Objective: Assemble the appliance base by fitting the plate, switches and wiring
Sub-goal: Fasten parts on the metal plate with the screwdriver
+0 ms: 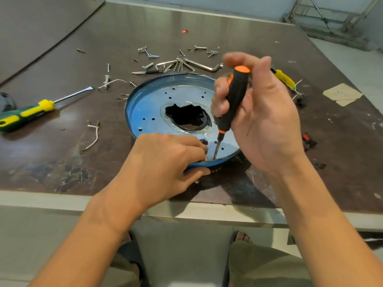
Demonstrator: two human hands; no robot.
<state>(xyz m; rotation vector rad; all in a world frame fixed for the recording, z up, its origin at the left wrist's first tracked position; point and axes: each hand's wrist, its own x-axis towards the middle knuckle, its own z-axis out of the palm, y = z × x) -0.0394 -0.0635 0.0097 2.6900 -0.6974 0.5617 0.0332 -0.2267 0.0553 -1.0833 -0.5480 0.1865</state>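
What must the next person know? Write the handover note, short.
Right hand holds the orange-black screwdriver upright, tip on the blue plate near its front rim.
Left hand grips that rim, fingers by the tip.
Done: plate sits on the black base.
Left: screwing it down; red switches, white wire and yellow wiring lie loose on the table; screws beyond the plate.

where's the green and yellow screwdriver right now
Head view: the green-and-yellow-handled screwdriver lies on the brown tabletop at the left edge, left of the round blue metal plate.
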